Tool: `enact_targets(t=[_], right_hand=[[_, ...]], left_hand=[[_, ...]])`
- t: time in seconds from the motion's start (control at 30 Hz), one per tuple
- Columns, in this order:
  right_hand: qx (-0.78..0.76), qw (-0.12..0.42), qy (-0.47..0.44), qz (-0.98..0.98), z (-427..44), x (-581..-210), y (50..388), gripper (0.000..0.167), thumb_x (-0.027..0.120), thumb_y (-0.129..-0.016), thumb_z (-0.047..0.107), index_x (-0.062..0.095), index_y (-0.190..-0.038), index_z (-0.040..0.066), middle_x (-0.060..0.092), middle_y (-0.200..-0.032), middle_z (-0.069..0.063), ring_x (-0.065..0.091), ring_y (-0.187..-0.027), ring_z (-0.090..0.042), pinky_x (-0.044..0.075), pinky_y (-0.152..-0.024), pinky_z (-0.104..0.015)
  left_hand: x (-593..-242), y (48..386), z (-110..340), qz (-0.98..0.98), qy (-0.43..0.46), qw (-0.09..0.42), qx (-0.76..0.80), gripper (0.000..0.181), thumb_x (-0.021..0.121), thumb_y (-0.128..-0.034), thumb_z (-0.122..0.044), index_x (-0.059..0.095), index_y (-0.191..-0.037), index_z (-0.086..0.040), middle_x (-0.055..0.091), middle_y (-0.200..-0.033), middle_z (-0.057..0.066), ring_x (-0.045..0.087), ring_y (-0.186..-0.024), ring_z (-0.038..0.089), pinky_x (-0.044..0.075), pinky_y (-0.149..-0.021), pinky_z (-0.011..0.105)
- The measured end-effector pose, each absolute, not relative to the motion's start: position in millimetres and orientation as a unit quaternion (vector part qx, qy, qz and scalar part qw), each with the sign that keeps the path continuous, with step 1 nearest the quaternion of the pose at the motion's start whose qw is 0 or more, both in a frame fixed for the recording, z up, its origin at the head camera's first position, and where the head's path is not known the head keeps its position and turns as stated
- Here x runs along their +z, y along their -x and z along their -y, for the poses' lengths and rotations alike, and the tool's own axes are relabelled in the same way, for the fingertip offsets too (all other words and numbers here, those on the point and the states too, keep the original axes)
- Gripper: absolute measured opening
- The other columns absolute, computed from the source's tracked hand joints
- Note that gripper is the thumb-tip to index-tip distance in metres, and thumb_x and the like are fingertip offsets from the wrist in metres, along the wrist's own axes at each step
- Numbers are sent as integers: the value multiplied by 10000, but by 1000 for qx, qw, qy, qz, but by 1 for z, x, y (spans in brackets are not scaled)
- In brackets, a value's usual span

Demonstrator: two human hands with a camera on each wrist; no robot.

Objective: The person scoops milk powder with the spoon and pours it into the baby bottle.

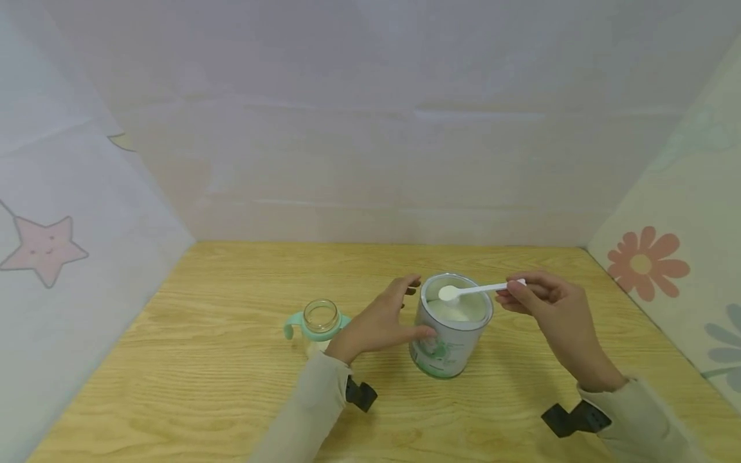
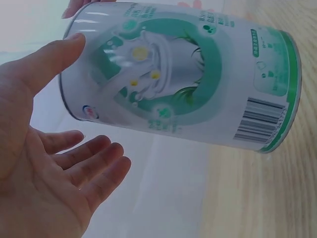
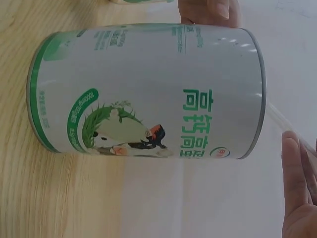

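Right hand (image 1: 554, 310) pinches spoon (image 1: 482, 289) by its end, I judge for reach; relaxed left hand (image 1: 377, 323) likely steadies can (image 1: 454, 347).

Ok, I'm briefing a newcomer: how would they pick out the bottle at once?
On the wooden table, find the can and look left of it in the head view. The bottle stands there, partly behind the left arm. Unlike the can, it has a see-through neck and a mint-green handle.
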State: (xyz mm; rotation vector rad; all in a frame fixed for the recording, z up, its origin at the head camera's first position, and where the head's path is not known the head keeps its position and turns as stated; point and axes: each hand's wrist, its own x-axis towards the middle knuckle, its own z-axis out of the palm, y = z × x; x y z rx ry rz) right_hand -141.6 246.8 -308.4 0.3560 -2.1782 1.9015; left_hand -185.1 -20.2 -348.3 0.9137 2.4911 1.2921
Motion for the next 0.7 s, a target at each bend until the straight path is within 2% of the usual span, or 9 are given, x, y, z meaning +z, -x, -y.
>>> enact_targets(t=[0.43, 0.7], right_hand=[[715, 111, -125, 679, -234, -312, 135, 114, 574, -931, 14, 667, -996, 29, 744, -883, -17, 717, -811, -112, 556, -724, -245], [719, 108, -129, 674, -227, -311, 135, 119, 566, -941, 34, 662, -1012, 37, 745, -902, -8, 715, -829, -104, 554, -737, -243]], left_hand=[[-328, 185, 51, -857, -304, 46, 413, 799, 694, -874, -345, 248, -1492, -104, 355, -1462, 117, 370, -1350, 314, 380, -1080, 439], [-322, 187, 70, -861, -291, 23, 416, 779, 701, -873, -294, 270, -1477, -57, 357, -1455, 127, 367, -1346, 310, 375, -1082, 438]])
